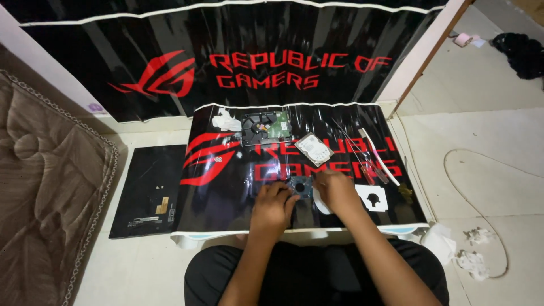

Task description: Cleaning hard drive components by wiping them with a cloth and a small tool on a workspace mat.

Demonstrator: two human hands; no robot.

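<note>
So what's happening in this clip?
A person seated on the floor works over a glossy black-and-red mat. Both the left hand and right hand rest on a small dark square part with a round hole. Farther back lie an opened hard drive with a green circuit board and a slim silver drive. Red-handled screwdrivers lie right.

Both hands cover most of the small dark part (300,185) on the counter (226,209), so only its top edge shows. Whether the fingers grip it or merely rest on it cannot be told. The thin tools (371,170) to the right are too small to identify. The person's forearms and lap run off the bottom edge.
</note>
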